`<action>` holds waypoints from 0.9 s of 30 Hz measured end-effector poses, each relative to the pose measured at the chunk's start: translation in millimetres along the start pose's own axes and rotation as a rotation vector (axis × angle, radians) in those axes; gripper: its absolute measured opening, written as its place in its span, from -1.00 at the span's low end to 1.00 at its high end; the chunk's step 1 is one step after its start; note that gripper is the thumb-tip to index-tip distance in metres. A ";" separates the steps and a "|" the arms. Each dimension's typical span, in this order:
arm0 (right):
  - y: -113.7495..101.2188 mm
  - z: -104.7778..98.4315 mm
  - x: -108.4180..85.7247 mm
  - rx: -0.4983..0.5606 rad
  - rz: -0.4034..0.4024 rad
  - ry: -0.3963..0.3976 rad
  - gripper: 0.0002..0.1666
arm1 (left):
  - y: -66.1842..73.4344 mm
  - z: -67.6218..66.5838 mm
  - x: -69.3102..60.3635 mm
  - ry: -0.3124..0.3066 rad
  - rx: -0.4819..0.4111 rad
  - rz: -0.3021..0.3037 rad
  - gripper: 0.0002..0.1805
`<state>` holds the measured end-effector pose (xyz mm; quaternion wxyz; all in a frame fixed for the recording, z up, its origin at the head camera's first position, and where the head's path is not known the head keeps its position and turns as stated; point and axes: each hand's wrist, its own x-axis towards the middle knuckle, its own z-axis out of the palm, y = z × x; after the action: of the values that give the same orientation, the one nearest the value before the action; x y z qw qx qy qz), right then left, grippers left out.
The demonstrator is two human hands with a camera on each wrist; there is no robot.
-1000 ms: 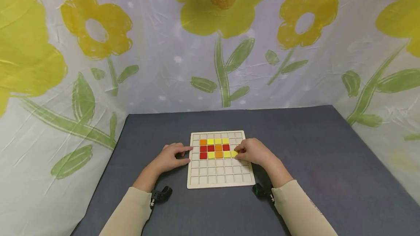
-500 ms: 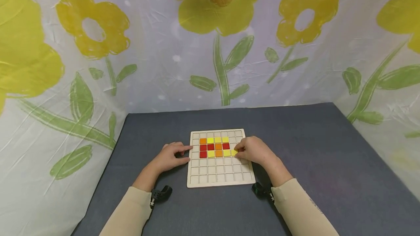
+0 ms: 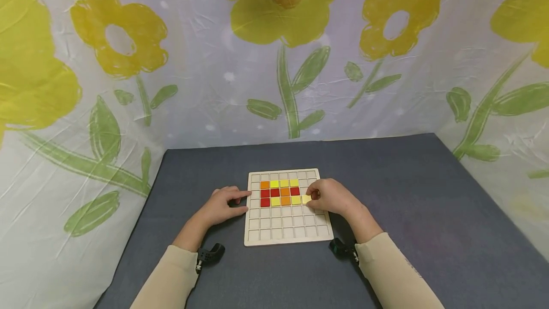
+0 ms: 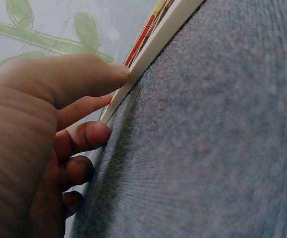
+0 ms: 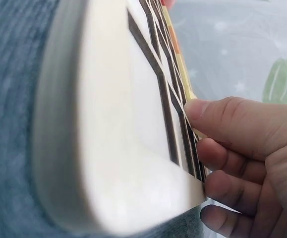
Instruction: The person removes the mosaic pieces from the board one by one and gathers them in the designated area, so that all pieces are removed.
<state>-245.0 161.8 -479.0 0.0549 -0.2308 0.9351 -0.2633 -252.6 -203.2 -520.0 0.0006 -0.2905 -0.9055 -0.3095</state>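
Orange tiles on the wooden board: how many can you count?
3: the far coloured row's leftmost tile, the middle row's third tile and the near row's third tile, counting from the left. The right hand may hide more.

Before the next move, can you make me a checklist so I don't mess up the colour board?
1. Wooden board flat on the dark table: ok.
2. Left hand touching the board's left edge: ok.
3. Right hand off the yellow tile at the right end of the lowest coloured row: not ok, its fingers are on it.
4. That tile pushed fully into its square: cannot tell, the fingers cover part of it.
5. Bare squares below the coloured tiles: ok, several rows.
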 end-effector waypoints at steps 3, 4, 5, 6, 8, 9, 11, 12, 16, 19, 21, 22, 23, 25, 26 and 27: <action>1.5 0.2 -0.2 0.022 -0.017 0.008 -0.74 | 0.5 -0.2 0.3 0.003 0.002 0.001 -0.48; 2.0 0.4 -0.4 0.026 -0.029 0.012 -0.73 | 0.9 -0.4 0.3 0.003 0.003 0.001 -0.48; 2.4 0.7 -0.5 0.027 -0.043 0.017 -0.73 | 1.2 -0.7 0.3 0.002 0.003 0.000 -0.48; 2.8 1.0 -0.6 0.023 -0.057 0.022 -0.73 | 1.6 -0.9 0.2 0.001 0.004 -0.002 -0.49; 3.1 1.6 -0.6 0.017 -0.077 0.028 -0.72 | 2.8 -1.6 0.0 -0.003 0.004 -0.006 -0.49; 2.8 1.7 -0.6 0.013 -0.082 0.029 -0.72 | 3.3 -1.9 -0.1 -0.006 0.003 -0.008 -0.49; 2.0 1.9 -0.7 0.008 -0.084 0.026 -0.73 | 4.0 -2.7 -0.3 -0.010 0.000 -0.009 -0.49; 1.4 1.8 -0.9 0.010 -0.082 0.023 -0.73 | 4.4 -3.0 -0.4 -0.011 0.000 -0.009 -0.49; -0.2 0.7 -1.9 0.028 -0.073 0.012 -0.73 | 5.1 -3.4 -0.2 -0.012 -0.005 -0.011 -0.50; 0.3 0.3 -1.6 0.034 -0.067 0.012 -0.72 | 4.9 -3.4 0.2 -0.011 -0.005 -0.016 -0.49; 1.5 -0.2 -1.0 0.038 -0.055 0.017 -0.72 | 4.3 -3.2 0.2 -0.010 -0.001 -0.020 -0.49; 2.3 -0.7 -0.7 0.042 -0.051 0.019 -0.71 | 4.0 -3.0 0.2 -0.010 0.002 -0.021 -0.49; 3.1 -1.5 -0.7 0.048 -0.043 0.022 -0.71 | 3.7 -2.8 0.2 -0.011 0.004 -0.025 -0.49; 4.8 -3.6 -1.2 0.067 -0.027 0.027 -0.70 | 2.8 -2.2 0.2 -0.013 0.008 -0.031 -0.49; 5.7 -5.0 -1.6 0.075 -0.024 0.031 -0.70 | 2.4 -1.8 0.3 -0.015 0.009 -0.033 -0.49; 6.3 -6.7 -2.2 0.085 -0.022 0.033 -0.69 | 2.3 -1.5 0.3 -0.015 0.010 -0.034 -0.49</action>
<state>-247.0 170.6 -476.6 0.0466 -0.2341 0.9212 -0.3073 -251.9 -202.4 -517.4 -0.0102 -0.2775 -0.9117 -0.3029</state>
